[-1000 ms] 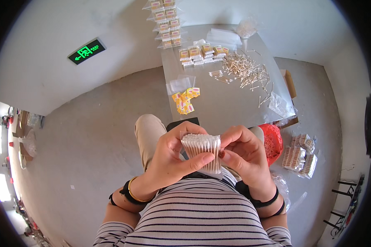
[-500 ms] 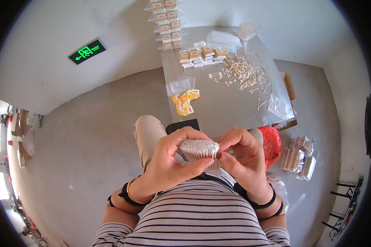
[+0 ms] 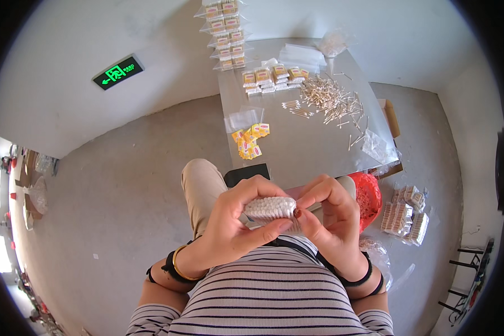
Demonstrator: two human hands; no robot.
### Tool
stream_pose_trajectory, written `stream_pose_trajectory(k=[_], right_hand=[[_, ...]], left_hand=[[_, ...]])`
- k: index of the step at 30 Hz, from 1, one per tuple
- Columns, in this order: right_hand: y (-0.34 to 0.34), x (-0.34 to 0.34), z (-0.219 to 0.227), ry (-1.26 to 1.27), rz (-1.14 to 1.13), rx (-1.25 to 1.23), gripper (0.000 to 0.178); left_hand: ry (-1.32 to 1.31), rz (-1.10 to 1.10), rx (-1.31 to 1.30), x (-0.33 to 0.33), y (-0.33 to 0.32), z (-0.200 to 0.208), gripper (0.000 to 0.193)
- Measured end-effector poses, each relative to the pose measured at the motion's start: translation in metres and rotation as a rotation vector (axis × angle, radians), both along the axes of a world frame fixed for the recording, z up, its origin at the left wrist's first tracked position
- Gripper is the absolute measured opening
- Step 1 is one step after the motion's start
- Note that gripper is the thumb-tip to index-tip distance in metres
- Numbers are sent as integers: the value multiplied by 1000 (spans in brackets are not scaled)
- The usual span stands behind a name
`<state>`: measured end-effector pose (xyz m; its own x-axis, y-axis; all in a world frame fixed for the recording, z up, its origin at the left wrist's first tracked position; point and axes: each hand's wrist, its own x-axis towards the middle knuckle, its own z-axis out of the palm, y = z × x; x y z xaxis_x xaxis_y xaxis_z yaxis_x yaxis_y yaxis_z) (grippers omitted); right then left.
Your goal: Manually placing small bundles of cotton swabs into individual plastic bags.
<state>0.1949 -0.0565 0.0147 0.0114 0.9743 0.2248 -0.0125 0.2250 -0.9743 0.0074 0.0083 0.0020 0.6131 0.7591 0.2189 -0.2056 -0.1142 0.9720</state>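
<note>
In front of my waist, a tight bundle of cotton swabs (image 3: 270, 208) shows its white tips facing up, with the sticks below mostly hidden. My left hand (image 3: 238, 215) wraps round the bundle's left side, thumb along the near face and fingers behind. At its right end, my right hand (image 3: 333, 221) is closed in a pinch, thumb and forefinger touching the edge swabs. Whether a clear bag surrounds the bundle, I cannot tell. Beyond my hands, yellow printed cards (image 3: 251, 140) lie on the metal table (image 3: 302, 151).
Loose cotton swabs (image 3: 330, 98) are heaped on the table beside packed swab bundles (image 3: 269, 78). Clear bags (image 3: 243, 119) lie near the cards. A tall stack of bagged packs (image 3: 224, 33) rises at the back left. Right of my knee sits a red bag (image 3: 368, 199); more packs (image 3: 400, 215) lie on the floor.
The bundle has tipped slightly, so its white tips face up more and less of the sticks shows. Both hands keep hold of it in nearly the same place.
</note>
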Motion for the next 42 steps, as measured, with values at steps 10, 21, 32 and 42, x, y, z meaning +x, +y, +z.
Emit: stream_pose_trajectory(k=[10,21,32,42], right_hand=[[-1,-1,5,-235,-103,207,16],[-1,4,4,-152,-32,170,18],[-2,9,9,-251,-15,241,23],[-4,9,12,-439,-70,425,27]], left_hand=[[86,104,182,-2,-7,4,26],[49,102,262,1,-1,3,26],[137,75,579,-4,8,13,25],[222,152,812,-8,9,22,29]])
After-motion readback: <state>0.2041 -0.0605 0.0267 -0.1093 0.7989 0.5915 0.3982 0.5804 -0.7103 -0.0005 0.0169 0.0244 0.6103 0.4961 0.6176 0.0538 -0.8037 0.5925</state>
